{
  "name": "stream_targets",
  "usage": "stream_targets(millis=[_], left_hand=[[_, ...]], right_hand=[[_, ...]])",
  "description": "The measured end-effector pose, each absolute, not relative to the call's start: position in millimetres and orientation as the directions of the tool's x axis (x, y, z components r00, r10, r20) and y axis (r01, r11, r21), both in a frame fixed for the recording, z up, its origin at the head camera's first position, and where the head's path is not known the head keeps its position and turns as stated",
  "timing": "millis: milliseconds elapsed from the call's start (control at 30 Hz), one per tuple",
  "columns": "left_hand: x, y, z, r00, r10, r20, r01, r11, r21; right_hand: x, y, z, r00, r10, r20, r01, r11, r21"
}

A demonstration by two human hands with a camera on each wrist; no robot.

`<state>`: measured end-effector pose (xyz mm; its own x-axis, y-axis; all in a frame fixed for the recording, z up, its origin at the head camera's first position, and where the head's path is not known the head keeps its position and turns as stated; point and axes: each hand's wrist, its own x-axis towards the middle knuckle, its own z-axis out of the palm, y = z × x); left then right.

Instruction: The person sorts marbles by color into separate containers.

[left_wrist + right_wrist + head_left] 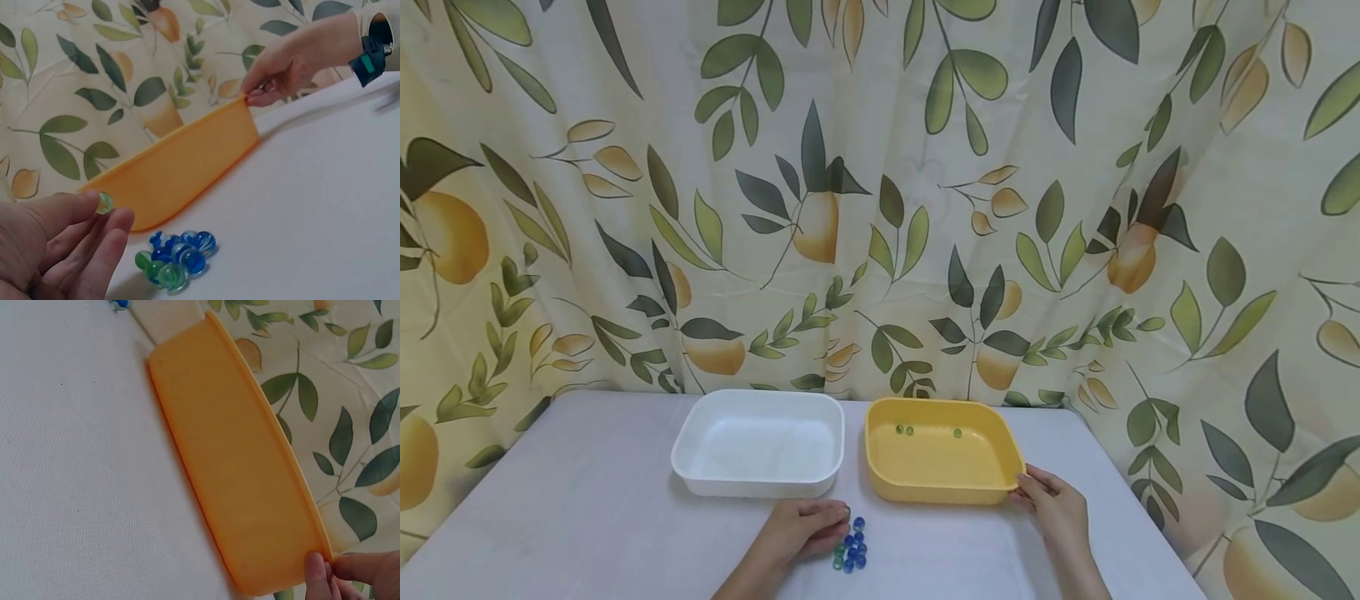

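Between thumb and fingers my left hand (801, 530) (69, 244) pinches a green marble (104, 202), raised just above the table. Right beside it lies a cluster of blue marbles (852, 552) (192, 261) and a few green marbles (838, 563) (171, 275). At the near right corner of the yellow tray (936, 493) (181, 169) (231, 450), my right hand (1054, 510) (284, 72) (350, 575) grips the rim with thumb and fingers. Three green marbles (957, 433) lie inside that tray, towards its far side.
A white tray (756, 487) stands to the left of the yellow one. Both are on a table with a white cloth (595, 500), and a curtain (880, 317) with a leaf and fruit print hangs behind its far edge.
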<state>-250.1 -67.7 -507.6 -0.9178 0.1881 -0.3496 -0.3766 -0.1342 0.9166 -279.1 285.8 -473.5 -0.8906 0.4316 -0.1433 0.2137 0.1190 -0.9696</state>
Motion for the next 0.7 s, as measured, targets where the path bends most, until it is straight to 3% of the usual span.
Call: stream_targets(millis=[267, 700], left_hand=[[-255.5, -51.5, -489.9, -0.915, 0.188, -0.358, -0.385, -0.136, 0.913], [-269.8, -34.2, -460.1, -0.945, 0.182, -0.271, -0.295, -0.118, 0.948]], right_hand=[[-279.7, 288.2, -473.4, -0.897, 0.417, -0.148, 0.211, 0.11, -0.971], [-282.0, 288.3, -474.6, -0.894, 0.413, -0.173, 0.214, 0.054, -0.975]])
